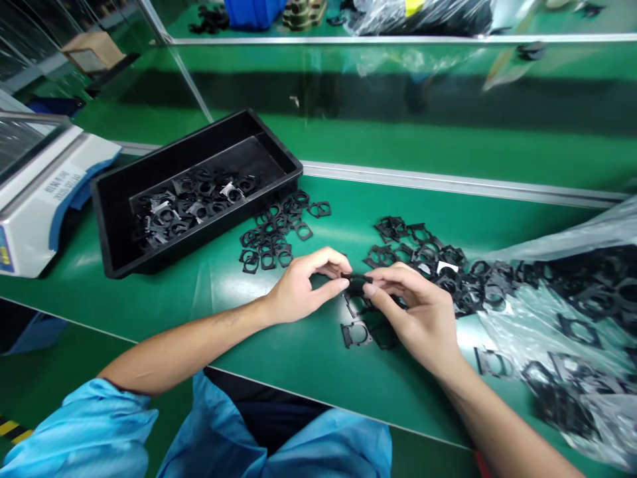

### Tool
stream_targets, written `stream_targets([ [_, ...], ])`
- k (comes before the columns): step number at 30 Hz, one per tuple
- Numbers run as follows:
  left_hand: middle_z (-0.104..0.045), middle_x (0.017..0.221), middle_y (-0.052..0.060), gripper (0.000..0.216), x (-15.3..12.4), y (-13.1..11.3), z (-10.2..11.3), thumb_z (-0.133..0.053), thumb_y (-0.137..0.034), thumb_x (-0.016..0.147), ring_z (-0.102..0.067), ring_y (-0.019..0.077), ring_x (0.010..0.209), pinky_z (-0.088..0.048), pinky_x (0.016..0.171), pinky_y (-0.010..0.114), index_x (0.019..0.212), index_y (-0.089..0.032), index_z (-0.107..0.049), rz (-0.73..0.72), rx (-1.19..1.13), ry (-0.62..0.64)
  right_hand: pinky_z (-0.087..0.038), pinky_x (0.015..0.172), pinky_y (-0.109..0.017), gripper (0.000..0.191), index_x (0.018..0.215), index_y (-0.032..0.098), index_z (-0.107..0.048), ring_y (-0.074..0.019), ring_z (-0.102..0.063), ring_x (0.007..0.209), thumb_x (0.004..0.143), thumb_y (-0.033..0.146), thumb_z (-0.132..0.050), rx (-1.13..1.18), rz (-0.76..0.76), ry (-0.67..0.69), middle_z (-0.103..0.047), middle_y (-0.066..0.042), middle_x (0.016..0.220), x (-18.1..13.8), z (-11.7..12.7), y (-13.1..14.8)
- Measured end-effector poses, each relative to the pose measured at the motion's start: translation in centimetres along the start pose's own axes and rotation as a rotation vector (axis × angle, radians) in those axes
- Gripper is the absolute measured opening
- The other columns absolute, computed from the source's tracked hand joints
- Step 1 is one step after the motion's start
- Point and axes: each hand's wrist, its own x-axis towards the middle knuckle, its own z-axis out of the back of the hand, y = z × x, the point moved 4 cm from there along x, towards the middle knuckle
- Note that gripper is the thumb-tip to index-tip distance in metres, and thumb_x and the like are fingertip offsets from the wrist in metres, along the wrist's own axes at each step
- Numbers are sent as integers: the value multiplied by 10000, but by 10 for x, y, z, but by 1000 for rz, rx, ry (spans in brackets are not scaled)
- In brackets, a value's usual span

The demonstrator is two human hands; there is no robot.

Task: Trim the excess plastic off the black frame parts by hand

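A small black plastic frame (357, 277) is held edge-on between both hands above the green table. My left hand (311, 284) pinches its left end with thumb and fingertips. On the other end, the thumb and fingers of my right hand (421, 305) are closed. Just below the hands lie a few more black frames, among them one with a round hole (356, 334); my right hand partly hides others. To the right spreads a loose pile of such frames (428, 252). Left of my hands is another group of flat black ring frames (271, 232).
A black tray (199, 245) with many frames inside stands at the left, beside a white and blue weighing scale (44, 192). A clear plastic bag (527, 325) with more frames lies at the right. Behind runs a metal rail (423, 182), with a shelf holding a blue bin (253, 13).
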Motion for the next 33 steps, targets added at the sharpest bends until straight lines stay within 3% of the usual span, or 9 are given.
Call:
stream_targets([
  [7,-671,860,21,124,-1,5,-8,-575,-298,965,-670,138,788,-532,760,252,991,-177,-587,72,-18,73,-568,637,-299,204,961,210,-721,-155,-658,628,905,406,-709,3,4,79,-675,-29,816,3,-2,-4],
  [11,-622,810,-4,88,7,0,5,-517,-261,979,-607,120,730,-483,732,246,1013,-184,-545,25,186,-40,-560,701,-339,207,1010,199,-729,-206,-679,762,908,377,-705,-282,171,150,-717,-59,874,9,3,-2],
  [14,-635,884,16,107,18,-13,43,-510,-270,978,-603,122,780,-476,743,239,1024,-183,-553,-73,345,-187,-551,783,-402,217,1012,197,-740,-263,-660,870,836,317,-786,-638,364,191,-728,-89,960,9,2,-3],
  [17,-659,916,28,125,26,-27,104,-557,-291,949,-630,140,835,-498,778,246,1000,-182,-592,-152,543,-368,-541,733,-404,302,1032,191,-735,-280,-633,837,772,299,-843,-876,442,244,-722,-91,920,6,-3,-9],
  [21,-673,929,58,101,26,-35,186,-552,-213,895,-635,190,857,-520,843,327,950,-176,-628,-163,934,-634,-531,746,-379,222,1019,192,-730,-271,-639,846,817,265,-787,-967,453,259,-721,-80,895,-1,-8,-9],
  [23,-683,994,86,138,26,-31,204,-553,-163,854,-635,233,944,-511,917,390,958,-178,-643,-124,1109,-611,-525,767,-374,170,998,190,-730,-269,-642,855,839,248,-744,-981,465,244,-729,-86,906,-4,-10,-6],
  [25,-688,1067,104,181,24,-28,198,-554,-149,849,-620,268,1058,-484,989,442,997,-180,-653,-140,1203,-577,-514,764,-370,133,978,188,-730,-267,-642,845,856,231,-698,-986,485,222,-735,-93,900,-6,-10,-2],
  [27,-695,1085,101,167,22,-27,171,-545,-183,898,-619,266,1079,-477,1005,453,1022,-182,-656,-202,1206,-482,-499,753,-360,134,980,183,-732,-264,-649,836,889,219,-641,-983,499,193,-743,-96,883,-6,-11,0],
  [33,-700,1046,81,168,24,-17,42,-549,-281,983,-638,212,984,-517,892,349,1065,-188,-663,-345,1033,242,-465,709,-326,258,997,179,-734,-229,-663,760,962,134,-482,-1043,447,144,-756,-73,789,-5,-8,-2],
])
